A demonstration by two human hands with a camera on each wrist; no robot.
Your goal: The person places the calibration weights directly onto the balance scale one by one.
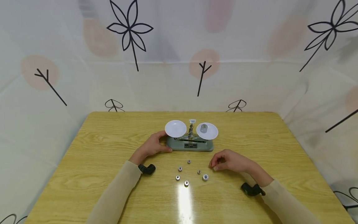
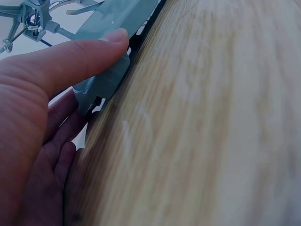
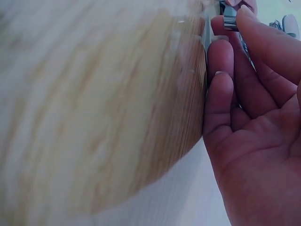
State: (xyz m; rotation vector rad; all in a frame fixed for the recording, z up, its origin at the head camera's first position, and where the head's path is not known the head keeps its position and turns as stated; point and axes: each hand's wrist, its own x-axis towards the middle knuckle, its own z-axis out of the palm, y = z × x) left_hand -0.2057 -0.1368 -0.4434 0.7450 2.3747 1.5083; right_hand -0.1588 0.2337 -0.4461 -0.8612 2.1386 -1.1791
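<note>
A balance scale with a grey-green base and two white pans stands near the table's middle. On its right pan sits a metal weight; the left pan holds nothing. My left hand grips the left end of the base, thumb along the front and other fingers behind, as the left wrist view shows. To the front right of the scale, my right hand is low over the table. In the right wrist view its thumb and fingertip pinch a small shiny metal weight.
Several small weights, among them a larger one and a small one, stand on the wooden table in front of the scale. Behind the table hangs a patterned cloth.
</note>
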